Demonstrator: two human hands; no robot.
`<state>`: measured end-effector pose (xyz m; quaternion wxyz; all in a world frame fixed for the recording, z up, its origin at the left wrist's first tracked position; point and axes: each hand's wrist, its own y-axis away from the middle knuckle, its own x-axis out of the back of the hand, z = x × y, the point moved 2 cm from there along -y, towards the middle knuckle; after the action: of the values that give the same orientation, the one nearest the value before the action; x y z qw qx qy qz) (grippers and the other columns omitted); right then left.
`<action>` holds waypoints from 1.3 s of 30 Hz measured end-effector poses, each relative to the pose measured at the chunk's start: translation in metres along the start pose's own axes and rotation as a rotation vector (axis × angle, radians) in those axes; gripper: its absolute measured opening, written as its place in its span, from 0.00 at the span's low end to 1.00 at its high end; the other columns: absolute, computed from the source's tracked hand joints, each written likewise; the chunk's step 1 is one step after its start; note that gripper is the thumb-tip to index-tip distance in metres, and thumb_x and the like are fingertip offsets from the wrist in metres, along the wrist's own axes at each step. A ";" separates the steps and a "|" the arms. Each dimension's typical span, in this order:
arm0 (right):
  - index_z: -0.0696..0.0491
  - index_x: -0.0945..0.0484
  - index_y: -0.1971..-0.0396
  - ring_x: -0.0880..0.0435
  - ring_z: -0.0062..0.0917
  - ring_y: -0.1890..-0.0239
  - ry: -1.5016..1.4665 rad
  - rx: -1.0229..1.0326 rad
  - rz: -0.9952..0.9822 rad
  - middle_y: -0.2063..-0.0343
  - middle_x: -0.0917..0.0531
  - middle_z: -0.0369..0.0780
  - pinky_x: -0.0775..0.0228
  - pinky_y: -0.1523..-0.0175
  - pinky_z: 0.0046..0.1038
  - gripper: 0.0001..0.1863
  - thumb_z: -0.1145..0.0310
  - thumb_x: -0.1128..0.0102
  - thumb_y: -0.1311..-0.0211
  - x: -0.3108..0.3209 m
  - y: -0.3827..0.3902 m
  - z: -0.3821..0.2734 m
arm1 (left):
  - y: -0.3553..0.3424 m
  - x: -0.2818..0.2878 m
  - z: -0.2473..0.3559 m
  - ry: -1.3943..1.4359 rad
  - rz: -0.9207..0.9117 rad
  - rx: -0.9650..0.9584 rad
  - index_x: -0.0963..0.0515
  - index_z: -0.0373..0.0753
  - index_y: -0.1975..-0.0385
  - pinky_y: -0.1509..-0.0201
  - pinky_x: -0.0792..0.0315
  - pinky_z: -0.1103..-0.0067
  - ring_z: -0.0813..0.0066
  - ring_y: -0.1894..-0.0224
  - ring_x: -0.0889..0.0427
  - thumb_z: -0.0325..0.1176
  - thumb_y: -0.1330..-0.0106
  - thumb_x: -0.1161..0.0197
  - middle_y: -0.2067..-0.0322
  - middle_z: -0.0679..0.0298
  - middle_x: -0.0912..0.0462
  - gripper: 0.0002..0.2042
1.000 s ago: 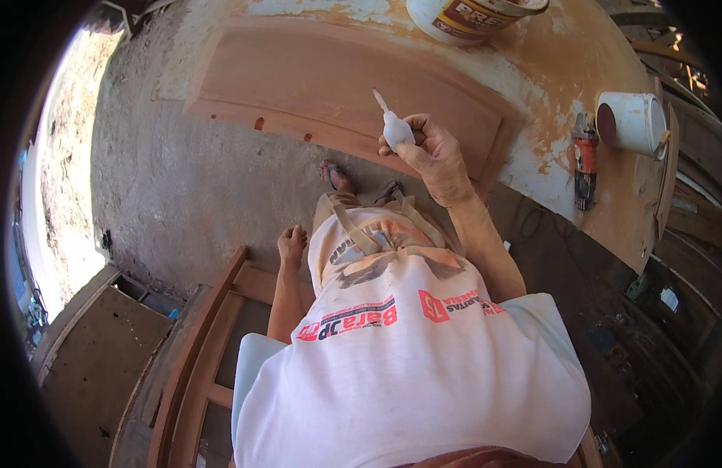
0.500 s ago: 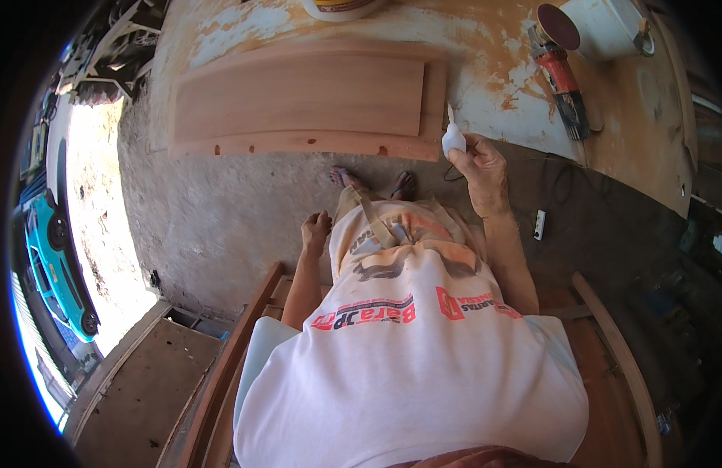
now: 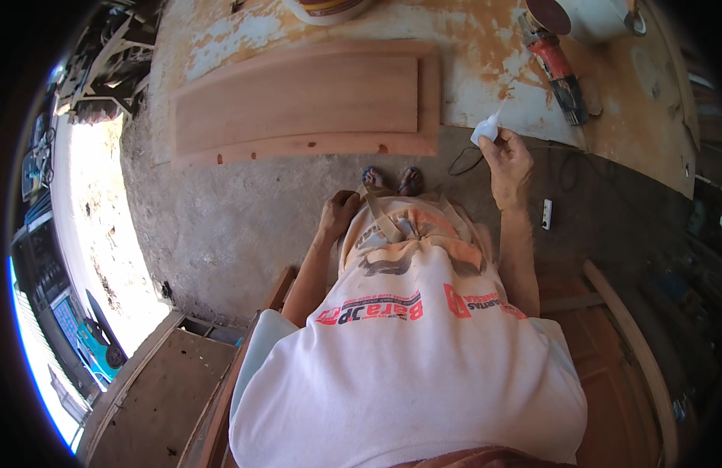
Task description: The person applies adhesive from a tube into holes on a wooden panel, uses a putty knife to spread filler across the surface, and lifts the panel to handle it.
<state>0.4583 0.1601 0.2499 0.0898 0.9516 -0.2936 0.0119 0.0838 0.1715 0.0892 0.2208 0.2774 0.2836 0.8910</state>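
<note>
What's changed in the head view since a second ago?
The right hand carried the white bottle rightward from over the wooden panel to beyond its right end, nozzle now tipping right instead of left. The left hand moved in close to the shirt; the feet drew closer together. Nothing visibly grasped or released. Panel and grinder stayed on the table.

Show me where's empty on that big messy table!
The orange-stained white tabletop has one bare patch between the flat brown wooden panel and the red and black power tool, beyond the white plastic bottle in the right hand. Another lies right of the tool, nearer than the white plastic bucket. It's crowded where the tool's round brown disc sits by that bucket.
</note>
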 end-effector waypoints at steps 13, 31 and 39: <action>0.64 0.21 0.51 0.18 0.16 0.58 0.047 0.000 -0.086 0.60 0.14 0.39 0.25 0.51 0.21 0.16 0.72 0.32 0.34 -0.026 0.016 0.005 | 0.045 -0.024 0.110 -0.017 -0.348 -0.287 0.20 0.30 0.46 0.42 0.25 0.67 0.59 0.47 0.16 0.46 0.26 0.42 0.51 0.48 0.14 0.23; 0.60 0.18 0.55 0.15 0.20 0.62 0.150 -0.033 -0.341 0.63 0.12 0.40 0.22 0.55 0.25 0.15 0.67 0.30 0.36 0.115 -0.003 -0.006 | 0.044 -0.166 0.275 0.469 -0.245 -0.410 0.21 0.33 0.43 0.45 0.23 0.75 0.73 0.52 0.17 0.47 0.24 0.41 0.54 0.59 0.14 0.23; 0.58 0.18 0.52 0.12 0.29 0.58 0.247 0.052 -0.444 0.59 0.12 0.45 0.21 0.50 0.30 0.16 0.67 0.32 0.37 0.140 -0.012 -0.026 | 0.040 -0.191 0.302 0.572 -0.189 -0.357 0.18 0.34 0.50 0.52 0.21 0.80 0.81 0.57 0.18 0.40 0.26 0.35 0.58 0.66 0.15 0.16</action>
<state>0.5819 0.0965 0.2842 0.1008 0.9861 -0.0637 0.1158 0.4046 0.1524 0.2508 0.2589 -0.0540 0.1980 0.9439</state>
